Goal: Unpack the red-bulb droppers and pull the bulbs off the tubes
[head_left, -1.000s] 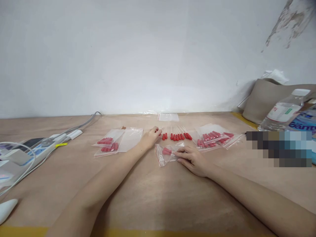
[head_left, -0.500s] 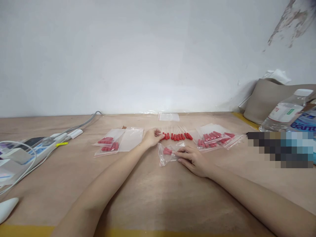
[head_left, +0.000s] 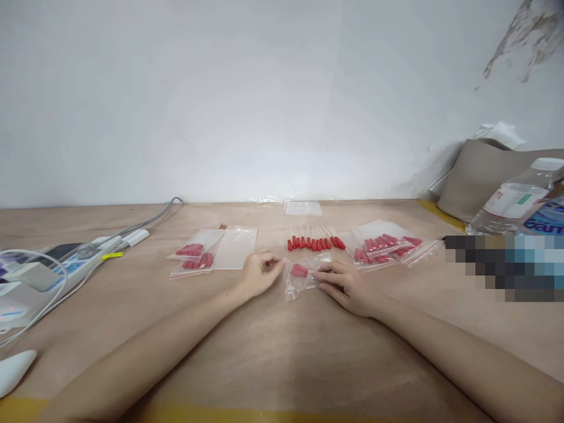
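Observation:
A small clear zip bag (head_left: 312,281) lies between my hands with a few red-tipped sticks (head_left: 299,270) in it, their red ends toward the left. My right hand (head_left: 348,288) pinches the bag's right side, thumb below and fingers on top. At the bag's upper left edge, the thumb and fingers of my left hand (head_left: 261,275) are pinched together on the plastic. Just beyond, loose red-tipped sticks (head_left: 314,243) lie in a row, pale stems pointing to the wall.
Filled zip bags lie in a left pile (head_left: 192,258) and a right pile (head_left: 383,247). A flat bag (head_left: 303,208) rests by the wall. At left are a power strip (head_left: 73,267), cables and a white mouse (head_left: 16,371); at right, a water bottle (head_left: 511,202) and a grey-brown container (head_left: 462,182).
My left hand has come back from the left end of the loose stick row to the bag's left edge. My right hand stays on the bag.

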The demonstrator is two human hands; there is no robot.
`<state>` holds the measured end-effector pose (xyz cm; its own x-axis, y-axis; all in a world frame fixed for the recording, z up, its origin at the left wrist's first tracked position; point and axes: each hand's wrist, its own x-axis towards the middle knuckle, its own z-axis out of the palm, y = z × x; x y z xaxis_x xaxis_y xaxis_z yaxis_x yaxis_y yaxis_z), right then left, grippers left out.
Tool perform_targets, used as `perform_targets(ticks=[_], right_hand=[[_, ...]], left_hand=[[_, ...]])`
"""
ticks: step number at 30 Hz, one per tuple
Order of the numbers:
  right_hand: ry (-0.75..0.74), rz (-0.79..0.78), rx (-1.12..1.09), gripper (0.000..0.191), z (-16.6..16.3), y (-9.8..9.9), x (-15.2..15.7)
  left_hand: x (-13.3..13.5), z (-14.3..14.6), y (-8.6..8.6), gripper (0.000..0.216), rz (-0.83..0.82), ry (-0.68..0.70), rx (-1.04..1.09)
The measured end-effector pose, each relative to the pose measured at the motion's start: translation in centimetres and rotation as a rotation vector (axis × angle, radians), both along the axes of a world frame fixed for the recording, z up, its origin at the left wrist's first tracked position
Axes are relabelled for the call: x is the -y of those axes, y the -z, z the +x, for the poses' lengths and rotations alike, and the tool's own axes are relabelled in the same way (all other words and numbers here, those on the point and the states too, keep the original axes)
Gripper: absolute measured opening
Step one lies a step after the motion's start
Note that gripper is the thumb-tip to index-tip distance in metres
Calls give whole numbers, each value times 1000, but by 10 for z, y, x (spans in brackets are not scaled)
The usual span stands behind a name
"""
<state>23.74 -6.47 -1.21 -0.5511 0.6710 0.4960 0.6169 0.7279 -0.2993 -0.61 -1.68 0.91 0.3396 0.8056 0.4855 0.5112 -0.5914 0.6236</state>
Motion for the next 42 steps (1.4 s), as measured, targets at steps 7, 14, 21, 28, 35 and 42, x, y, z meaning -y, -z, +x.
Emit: perform_targets(ticks=[7,14,21,28,35,42], right_hand=[[76,-21,-9,35,-2,2,1],[-19,-150,-90,26,-2,-5,1],[-71,-254,-139,20,-3,-7,1],[-40,-154,-76,28,-5,-7,3],[9,-104,-65,29,-4,-3,4],[30,-97,-52,30,-3,-2,3]], left_hand=[[34,-4,2,9,-53,-5,111],[25,-3,-1,17,-60,175,-165],[18,0,-8,30,-39,368,-256],[22,2,-4,16,-9,268,-278],[9,-25,-24,19,-251,332,-125],[-27,-94,-72,28,-324,-14,111]])
